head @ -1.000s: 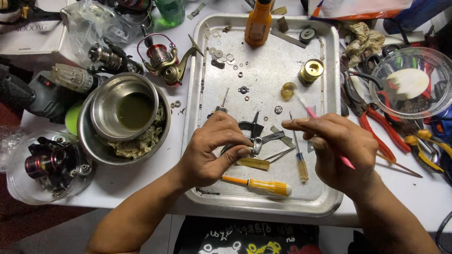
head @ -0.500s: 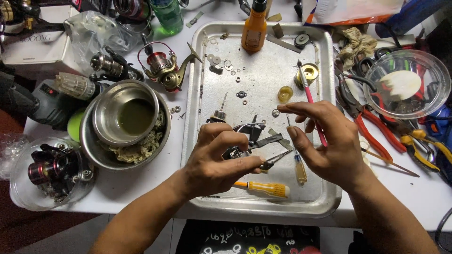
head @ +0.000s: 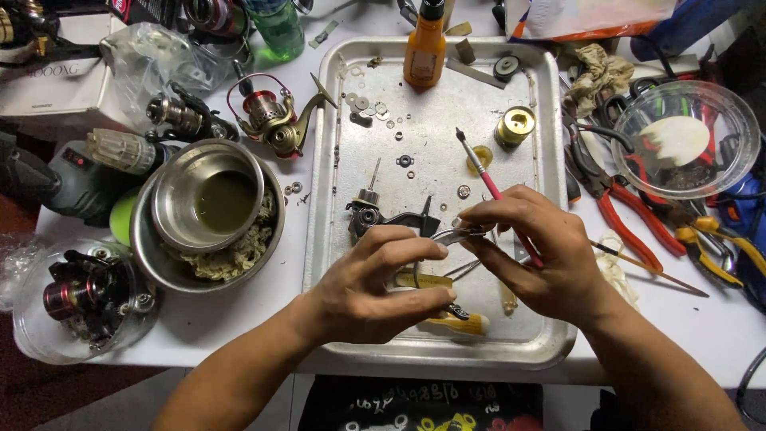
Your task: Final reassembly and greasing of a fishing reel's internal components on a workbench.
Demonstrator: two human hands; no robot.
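**Two hands met over a small metal part above the tray**

A thin curved metal part (head: pixel 456 235) lay roughly level, its long axis running left to right between the two hands, over the middle of the dented aluminium tray (head: pixel 335 160). The left hand (head: pixel 367 291) came in from below, palm turned down, its fingers (head: pixel 415 249) closed on the part's left end. The right hand (head: pixel 542 255) arched over from the right, fingers pinched on the part's other end, while a pink-handled brush (head: pixel 487 179) was tucked in the same hand; the brush slanted up and to the left, dark bristle tip pointing toward the far edge of the tray.

Just beyond the hands sat a black reel body (head: pixel 375 215) with a thin shaft sticking up-frame. A yellow-handled screwdriver (head: pixel 467 323) lay partly hidden under the left hand. Small washers and a brass cylinder (head: pixel 515 124) dotted the tray. On the white surface to the left stood nested steel bowls (head: pixel 207 211), smooth and shiny; red-handled pliers (head: pixel 618 215) lay to the right.
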